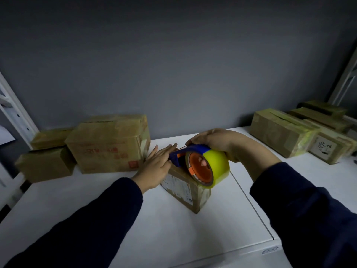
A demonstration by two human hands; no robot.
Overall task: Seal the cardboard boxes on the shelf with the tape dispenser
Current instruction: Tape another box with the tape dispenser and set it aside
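A small cardboard box (pixel 185 190) sits on the white shelf (pixel 135 219) in the middle. On top of it is the tape dispenser (pixel 206 167), blue-framed with an orange core and a yellowish roll. My right hand (pixel 218 142) grips the dispenser from above, a fingertip showing through the core. My left hand (pixel 156 163) lies flat with straight fingers on the box top, just left of the dispenser's blue nose. Most of the box top is hidden by both hands.
Three cardboard boxes stand at the back left, the largest (pixel 110 146) closest to my left hand. Several taped boxes (pixel 282 132) lie at the back right. White shelf uprights (pixel 15 111) rise on both sides. A grey wall closes the back.
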